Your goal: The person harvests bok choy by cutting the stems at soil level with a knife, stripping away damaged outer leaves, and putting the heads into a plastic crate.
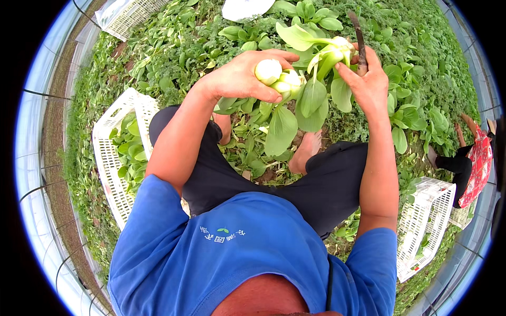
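My left hand (253, 77) is closed around trimmed heads of bok choy (287, 83), their pale cut bases facing up and the leaves hanging below. Beside it, my right hand (367, 79) pinches another bok choy (331, 59) between thumb and fingers, its root end towards the palm. That same hand also grips a dark, narrow knife (357, 35), its rusty-looking blade pointing away from me. Leaves from both bunches overlap between my hands, so exactly how many heads the left hand has is hidden.
Left of my knee stands a white plastic crate (114, 158) holding bok choy. Other white crates (130, 17) (427, 225) stand at far left and right. Rooted bok choy (407, 110) grows ahead among weeds. A white object (247, 8) lies ahead. Another person (476, 166) bends at far right.
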`<state>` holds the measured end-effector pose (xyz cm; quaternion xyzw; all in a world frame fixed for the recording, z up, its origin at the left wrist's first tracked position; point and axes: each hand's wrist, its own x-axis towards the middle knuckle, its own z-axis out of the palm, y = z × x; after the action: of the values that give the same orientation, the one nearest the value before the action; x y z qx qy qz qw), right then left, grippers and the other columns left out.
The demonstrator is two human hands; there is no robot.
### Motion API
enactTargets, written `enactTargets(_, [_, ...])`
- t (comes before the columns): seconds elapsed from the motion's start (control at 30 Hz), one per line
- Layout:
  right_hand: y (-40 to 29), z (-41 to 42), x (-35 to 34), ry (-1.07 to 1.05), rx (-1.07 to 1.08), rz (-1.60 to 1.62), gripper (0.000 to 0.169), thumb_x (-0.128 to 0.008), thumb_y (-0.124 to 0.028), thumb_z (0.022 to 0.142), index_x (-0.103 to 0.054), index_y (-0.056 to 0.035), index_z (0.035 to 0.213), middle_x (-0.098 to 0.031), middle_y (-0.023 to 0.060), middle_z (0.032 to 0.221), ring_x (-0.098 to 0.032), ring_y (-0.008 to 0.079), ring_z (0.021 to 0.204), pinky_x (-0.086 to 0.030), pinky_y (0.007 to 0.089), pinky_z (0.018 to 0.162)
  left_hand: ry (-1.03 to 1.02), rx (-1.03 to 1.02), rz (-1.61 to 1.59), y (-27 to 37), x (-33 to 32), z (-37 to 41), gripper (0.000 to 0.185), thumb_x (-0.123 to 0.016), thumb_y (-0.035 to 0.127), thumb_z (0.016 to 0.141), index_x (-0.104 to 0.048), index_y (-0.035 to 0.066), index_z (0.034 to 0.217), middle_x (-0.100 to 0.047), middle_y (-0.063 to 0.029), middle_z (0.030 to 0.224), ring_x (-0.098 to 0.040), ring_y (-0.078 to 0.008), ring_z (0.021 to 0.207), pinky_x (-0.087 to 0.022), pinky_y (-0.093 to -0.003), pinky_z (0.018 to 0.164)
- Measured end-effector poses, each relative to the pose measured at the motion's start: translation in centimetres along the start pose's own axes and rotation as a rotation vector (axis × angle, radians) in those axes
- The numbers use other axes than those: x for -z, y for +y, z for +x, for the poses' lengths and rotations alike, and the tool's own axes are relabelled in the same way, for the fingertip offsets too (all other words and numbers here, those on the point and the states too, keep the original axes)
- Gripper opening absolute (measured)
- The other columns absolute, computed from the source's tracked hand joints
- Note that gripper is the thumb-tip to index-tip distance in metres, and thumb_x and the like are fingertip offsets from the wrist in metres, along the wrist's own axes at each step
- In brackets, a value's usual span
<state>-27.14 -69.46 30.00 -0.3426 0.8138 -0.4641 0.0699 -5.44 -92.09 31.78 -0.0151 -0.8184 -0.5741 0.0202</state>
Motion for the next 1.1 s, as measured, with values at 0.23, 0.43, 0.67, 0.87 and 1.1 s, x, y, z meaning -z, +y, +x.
enactTargets(0.23, [0.1,0.4,-1.4,0.011,-0.121,0.074,0.067,-0.087,-0.037,0.078,-0.064,-0.0105,0.135,-0.074,0.0081,0.103,-0.069,0.0187,0.089,-0.055,0.0347,0.085,-0.127,-0.055,-0.097,-0.5,-1.1,-0.1,0.057,-0.091,0.016,0.071,-0.074,0.005,0.124,-0.038,-0.0218,0.167,-0.043,-0.0301,0.151,-0.039,-0.0409,0.118])
enactTargets(0.43, [-0.6,0.0,-1.4,0.014,-0.057,-0.13,0.064,-0.087,-0.038,0.079,-0.066,-0.011,0.132,-0.071,0.0049,0.098,-0.067,0.0181,0.087,-0.055,0.0335,0.084,-0.097,-0.108,0.609,-1.7,-4.6,1.8,0.052,-0.081,0.021,0.068,-0.073,0.01,0.117,-0.045,-0.0087,0.164,-0.055,-0.0335,0.138,-0.051,-0.0454,0.108])
enactTargets(0.67, [2.3,0.7,1.0,0.043,-0.132,-0.095,0.065,-0.088,-0.04,0.078,-0.067,-0.0127,0.133,-0.072,0.0041,0.1,-0.069,0.0171,0.087,-0.055,0.033,0.083,-0.31,0.286,0.91,-4.1,-4.9,1.5,0.045,-0.077,0.024,0.069,-0.072,0.011,0.112,-0.07,-0.0101,0.107,-0.07,-0.036,0.102,-0.056,-0.0477,0.088])
enactTargets(0.87, [2.7,0.2,1.3,0.028,-0.161,-0.123,0.065,-0.086,-0.04,0.078,-0.066,-0.0113,0.133,-0.073,0.0062,0.101,-0.069,0.0186,0.089,-0.055,0.0334,0.085,-0.098,0.065,0.21,-2.7,-2.5,1.3,0.056,-0.087,0.018,0.067,-0.073,0.005,0.12,-0.063,-0.0153,0.139,-0.063,-0.0313,0.127,-0.051,-0.0407,0.105])
enactTargets(1.1, [1.6,-0.8,-2.5,-0.087,-0.182,0.133,0.063,-0.085,-0.034,0.08,-0.065,-0.0074,0.133,-0.072,0.007,0.103,-0.067,0.0152,0.091,-0.055,0.0317,0.086,0.037,0.093,-0.01,-4.6,-6.1,4.1,0.066,-0.092,0.025,0.065,-0.073,0.005,0.125,-0.044,-0.0157,0.158,-0.054,-0.0263,0.137,-0.041,-0.0374,0.119])
